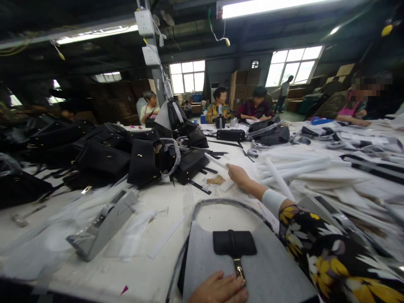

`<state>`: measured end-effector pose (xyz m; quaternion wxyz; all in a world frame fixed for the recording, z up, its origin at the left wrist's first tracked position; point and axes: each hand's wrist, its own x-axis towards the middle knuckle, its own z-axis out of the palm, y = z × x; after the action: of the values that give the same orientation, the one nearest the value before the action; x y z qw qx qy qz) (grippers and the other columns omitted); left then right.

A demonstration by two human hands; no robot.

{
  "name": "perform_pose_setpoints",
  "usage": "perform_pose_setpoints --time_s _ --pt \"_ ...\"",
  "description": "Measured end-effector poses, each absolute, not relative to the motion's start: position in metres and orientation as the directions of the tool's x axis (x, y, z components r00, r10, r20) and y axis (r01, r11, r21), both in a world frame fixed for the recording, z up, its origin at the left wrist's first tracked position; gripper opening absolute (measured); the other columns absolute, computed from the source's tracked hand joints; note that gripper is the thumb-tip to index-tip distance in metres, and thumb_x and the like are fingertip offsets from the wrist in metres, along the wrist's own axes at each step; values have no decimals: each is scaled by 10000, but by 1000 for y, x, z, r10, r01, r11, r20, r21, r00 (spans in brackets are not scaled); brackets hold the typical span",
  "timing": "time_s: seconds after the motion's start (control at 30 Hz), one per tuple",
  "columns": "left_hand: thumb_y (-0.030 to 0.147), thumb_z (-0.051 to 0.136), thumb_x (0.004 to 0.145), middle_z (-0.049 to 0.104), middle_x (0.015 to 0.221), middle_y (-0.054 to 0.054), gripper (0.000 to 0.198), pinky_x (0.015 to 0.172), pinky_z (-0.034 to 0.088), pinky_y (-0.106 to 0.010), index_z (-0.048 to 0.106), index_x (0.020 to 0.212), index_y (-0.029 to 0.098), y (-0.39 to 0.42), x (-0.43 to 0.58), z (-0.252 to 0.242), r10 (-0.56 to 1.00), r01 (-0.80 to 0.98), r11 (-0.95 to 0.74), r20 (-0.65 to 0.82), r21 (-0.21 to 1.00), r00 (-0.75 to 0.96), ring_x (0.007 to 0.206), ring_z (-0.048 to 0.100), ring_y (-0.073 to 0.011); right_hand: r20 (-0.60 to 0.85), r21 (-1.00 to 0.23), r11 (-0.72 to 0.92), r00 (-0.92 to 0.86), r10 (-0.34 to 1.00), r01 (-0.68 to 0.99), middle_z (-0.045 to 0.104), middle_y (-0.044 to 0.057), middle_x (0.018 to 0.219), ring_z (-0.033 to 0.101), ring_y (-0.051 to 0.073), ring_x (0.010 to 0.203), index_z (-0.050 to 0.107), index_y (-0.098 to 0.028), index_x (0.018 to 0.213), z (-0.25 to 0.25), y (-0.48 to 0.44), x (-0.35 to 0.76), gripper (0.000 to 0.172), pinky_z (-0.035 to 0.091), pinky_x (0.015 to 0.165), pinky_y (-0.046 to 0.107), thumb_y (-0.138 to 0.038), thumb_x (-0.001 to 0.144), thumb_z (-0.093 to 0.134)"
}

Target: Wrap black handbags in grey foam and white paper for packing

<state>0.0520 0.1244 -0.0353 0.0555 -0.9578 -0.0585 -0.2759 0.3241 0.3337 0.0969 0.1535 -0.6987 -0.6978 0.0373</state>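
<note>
A bag (202, 248) lies in front of me with a grey sheet over its front, a black tab (234, 244) and a gold clasp (239, 270) on top. Its wrapped handle (227, 202) arches away from me. My left hand (218, 289) rests flat on the grey sheet, fingertips beside the clasp. Stretched forward past the handle, my right hand (239, 176) pinches the end of a thin white strip (215, 160), whose material I cannot make out. A torn brown scrap (216, 180) lies just left of that hand.
Black bags (147, 162) are heaped on the left. A grey tape dispenser (104, 223) stands nearer me. White rolls and sheets (303, 164) pile up on the right, beside a second dispenser (328, 212). Several people (219, 110) work across the table.
</note>
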Motion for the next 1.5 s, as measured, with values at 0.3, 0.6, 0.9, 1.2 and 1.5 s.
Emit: perform_pose_setpoints --time_s 0.3,0.6,0.9,1.2,1.5 --pt "308 558 959 570 1433 -47 454 1094 466 -416 503 1403 228 95 43 16 395 270 -882 291 387 871 1285 565 -209 295 -302 533 -454 840 790 671 95 1291 642 223 1171 554 -214 1338 100 125 319 496 512 989 381 -78 883 407" --pt "386 571 947 648 1337 -63 434 1028 514 -385 572 1364 265 87 38 1 482 401 -866 281 299 830 1183 641 -256 18 -86 647 -648 761 758 517 89 1479 553 312 1229 435 -260 1474 73 45 292 580 466 987 482 -195 905 528" --pt "388 583 941 715 1224 -46 462 866 590 -336 545 1392 296 87 40 8 515 430 -839 236 332 824 994 722 -236 164 153 638 -656 737 755 597 126 1391 607 297 1039 471 -123 1434 58 42 289 527 503 804 417 -82 910 466" --pt "305 555 960 673 1298 -72 446 931 570 -355 523 1400 238 92 42 19 451 316 -844 255 433 855 1112 680 -225 173 127 622 -635 753 772 637 149 1333 630 295 952 488 -151 1436 61 43 284 521 520 729 419 -101 918 468" --pt "302 531 967 722 1200 -67 433 799 611 -351 521 1394 235 89 40 8 446 352 -874 265 336 855 979 721 -227 49 -157 622 -623 780 767 461 113 1520 366 318 1428 476 -188 1433 52 43 290 444 351 1135 559 -206 994 418"
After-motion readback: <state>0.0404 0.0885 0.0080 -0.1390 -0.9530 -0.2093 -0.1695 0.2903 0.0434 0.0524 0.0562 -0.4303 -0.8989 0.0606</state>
